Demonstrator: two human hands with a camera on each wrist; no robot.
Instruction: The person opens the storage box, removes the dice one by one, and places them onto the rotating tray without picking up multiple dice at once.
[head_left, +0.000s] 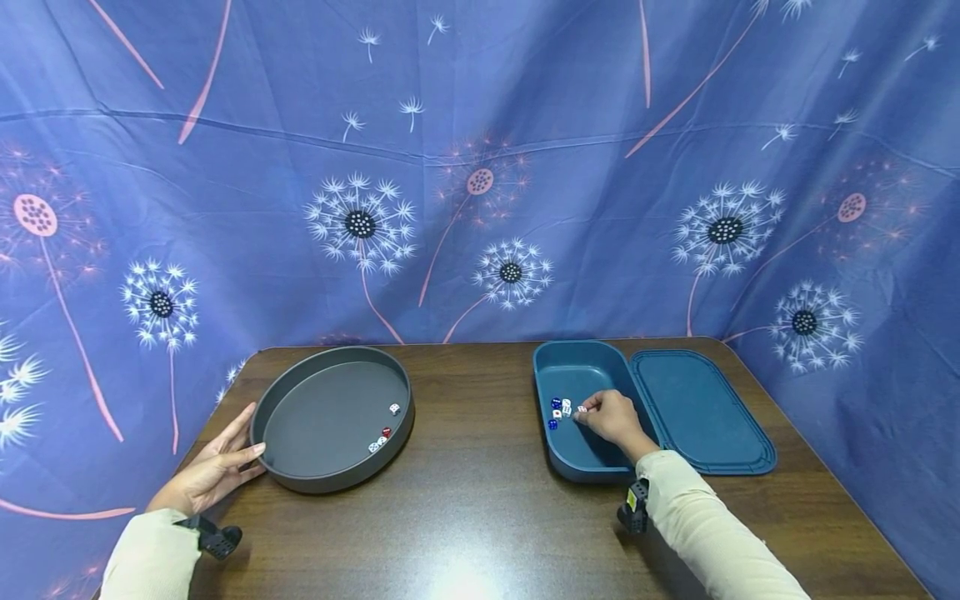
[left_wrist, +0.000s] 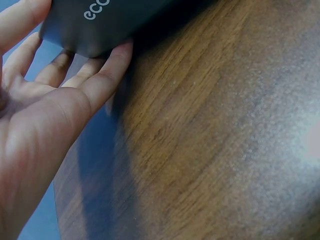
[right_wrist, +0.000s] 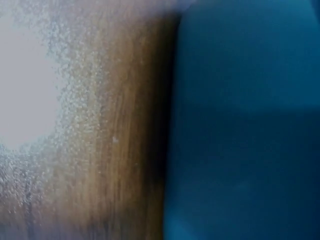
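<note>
Die [head_left: 582, 409], inside blue box [head_left: 592, 475] at right; likely light, hard, slippery; best held by opposite faces; right hand [head_left: 613, 418] pinches it; left hand [head_left: 212, 471], fingers spread, touches round tray [head_left: 330, 482].

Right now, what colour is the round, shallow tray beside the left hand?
The round, shallow tray is dark grey, clearest in the head view.

this is a small filming corner: a brown wooden table [head_left: 472, 450] stands against a blue cloth [head_left: 570, 83] printed with dandelions [head_left: 360, 223], which wraps round the back and sides, and black cameras [head_left: 219, 542] sit on both wrists [head_left: 640, 448]. the cloth hides the room, so home or studio is hard to tell.
</note>
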